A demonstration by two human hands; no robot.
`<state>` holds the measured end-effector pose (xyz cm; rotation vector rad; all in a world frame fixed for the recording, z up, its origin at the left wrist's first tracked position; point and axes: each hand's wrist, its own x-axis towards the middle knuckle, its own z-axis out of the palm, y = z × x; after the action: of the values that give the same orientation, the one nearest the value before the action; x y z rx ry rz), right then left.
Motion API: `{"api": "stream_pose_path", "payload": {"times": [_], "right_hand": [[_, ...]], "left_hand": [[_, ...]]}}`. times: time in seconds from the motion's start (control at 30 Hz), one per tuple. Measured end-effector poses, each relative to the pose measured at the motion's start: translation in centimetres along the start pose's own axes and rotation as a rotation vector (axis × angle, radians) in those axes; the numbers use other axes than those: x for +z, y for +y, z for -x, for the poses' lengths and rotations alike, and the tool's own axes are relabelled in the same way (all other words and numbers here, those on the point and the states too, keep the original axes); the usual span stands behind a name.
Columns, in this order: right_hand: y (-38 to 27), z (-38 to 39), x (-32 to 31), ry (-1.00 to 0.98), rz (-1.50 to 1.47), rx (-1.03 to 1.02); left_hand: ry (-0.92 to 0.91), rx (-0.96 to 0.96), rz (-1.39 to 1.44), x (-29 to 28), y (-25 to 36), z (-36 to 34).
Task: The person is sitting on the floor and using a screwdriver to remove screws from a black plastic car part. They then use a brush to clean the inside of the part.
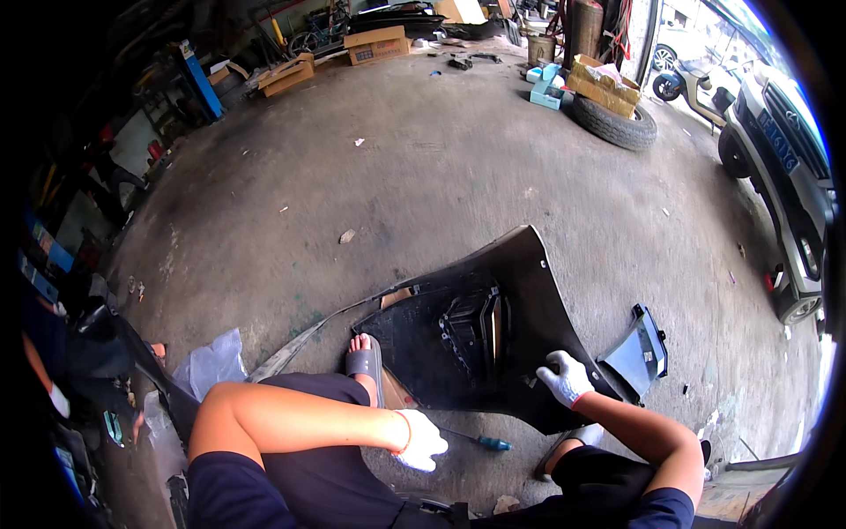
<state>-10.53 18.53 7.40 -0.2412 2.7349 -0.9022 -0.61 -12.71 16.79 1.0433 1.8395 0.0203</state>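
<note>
A large black moulded plastic panel (538, 309), which looks like a car bumper, lies on the floor in front of me, its hollow ribbed side up. My right hand (566, 379), in a white knit glove, is over its right part; thumb and fingers are bent but apart, with nothing visible between them. Whether it touches the panel I cannot tell. Left of it, my gloved left hand (419, 441) hangs near my knee, fingers loosely spread and holding nothing visible. Beside that hand, a screwdriver (493, 443) with a teal handle lies on the concrete.
A smaller dark plastic piece (636, 353) lies right of the panel. Clear plastic wrap (211, 360) is at left, near another person's arm (37, 363). Cardboard boxes (376, 44) and a tyre (612, 123) stand farther back. A parked car (780, 167) is at right.
</note>
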Motion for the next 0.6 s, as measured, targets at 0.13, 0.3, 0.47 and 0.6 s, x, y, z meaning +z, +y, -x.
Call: {"api": "stream_pose_path", "payload": {"times": [0.13,0.3,0.47,0.6], "right_hand": [[-1.3,-0.7,0.0,-0.24,0.22,0.135],[0.2,-0.9,-0.3,-0.269,0.271,-0.382],[-1.9,-0.1,0.0,-0.246,0.34,-0.119],[-0.5,-1.4,0.2,-0.436,0.421,-0.137]], "left_hand": [[0.011,-0.01,0.007,0.5,-0.2,0.4],[0.016,-0.01,0.004,0.5,-0.2,0.1],[-0.094,-0.031,-0.021,-0.1,0.0,0.1],[-0.089,-0.034,-0.024,0.0,-0.1,0.2]]}}
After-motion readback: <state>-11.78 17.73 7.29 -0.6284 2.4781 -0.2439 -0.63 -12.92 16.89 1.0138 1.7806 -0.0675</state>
